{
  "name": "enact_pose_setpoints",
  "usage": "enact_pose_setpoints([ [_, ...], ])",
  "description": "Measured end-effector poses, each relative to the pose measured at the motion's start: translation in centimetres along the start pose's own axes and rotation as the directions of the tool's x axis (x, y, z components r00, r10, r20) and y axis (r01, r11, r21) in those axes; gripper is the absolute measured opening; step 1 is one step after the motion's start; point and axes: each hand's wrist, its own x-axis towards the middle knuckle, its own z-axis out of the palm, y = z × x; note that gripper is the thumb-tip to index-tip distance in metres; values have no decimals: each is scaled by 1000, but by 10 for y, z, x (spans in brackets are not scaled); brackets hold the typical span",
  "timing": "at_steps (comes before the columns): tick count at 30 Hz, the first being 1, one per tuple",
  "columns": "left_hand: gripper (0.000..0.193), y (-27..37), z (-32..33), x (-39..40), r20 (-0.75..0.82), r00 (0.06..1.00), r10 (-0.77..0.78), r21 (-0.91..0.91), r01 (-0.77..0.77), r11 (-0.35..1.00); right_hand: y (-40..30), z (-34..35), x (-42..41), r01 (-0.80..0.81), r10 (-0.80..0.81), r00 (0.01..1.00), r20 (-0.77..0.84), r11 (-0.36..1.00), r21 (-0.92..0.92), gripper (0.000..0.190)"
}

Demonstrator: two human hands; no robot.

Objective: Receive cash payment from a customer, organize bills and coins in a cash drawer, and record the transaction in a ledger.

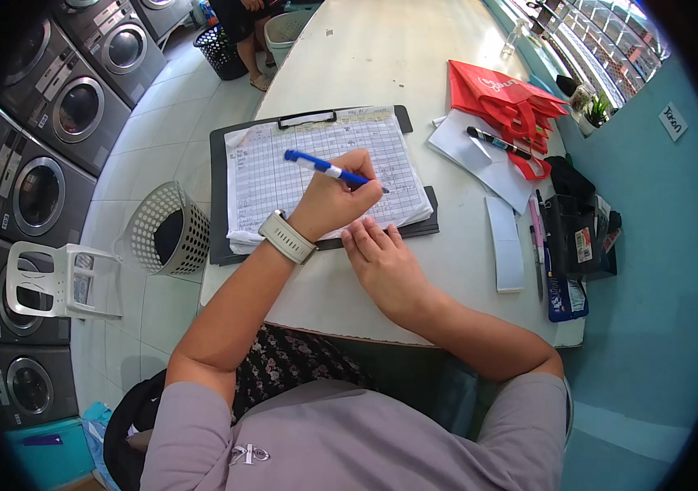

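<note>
My left hand grips a blue and white pen, its tip down on the right part of a ruled paper sheet. Handwriting fills some of the sheet's grid rows. The sheet tops a stack of papers with curled lower corners, held on a black clipboard by a black wire clip at its far edge. My right hand lies palm down at the near edge of the papers, fingers slightly apart and holding nothing. A pale watch is on my left wrist.
On the white table's right are a red bag, loose papers, a black marker, a narrow notepad, pens and a black organizer. Left stand a perforated basket, white plastic chair and washer-type machines. Another person stands beyond.
</note>
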Motion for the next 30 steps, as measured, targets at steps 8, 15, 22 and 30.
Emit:
enact_pose_setpoints([
  [8, 13, -16, 12, 10, 103, 989, -104, -26, 107, 994, 0, 0, -2, -55, 57, 998, -42, 998, 44, 45],
  [15, 17, -19, 14, 9, 79, 997, -21, 65, 16, 998, -9, -4, -5, -287, 287, 958, -21, 948, -139, 46],
  [22, 16, -13, 13, 8, 125, 992, -31, 124, 15, 992, -9, -7, -6, -262, 266, 964, 1, 948, -183, 45],
  [30, 14, -15, 14, 7, 126, 992, -31, 132, 14, 991, -10, -4, -5, -242, 255, 967, 29, 943, -226, 45],
])
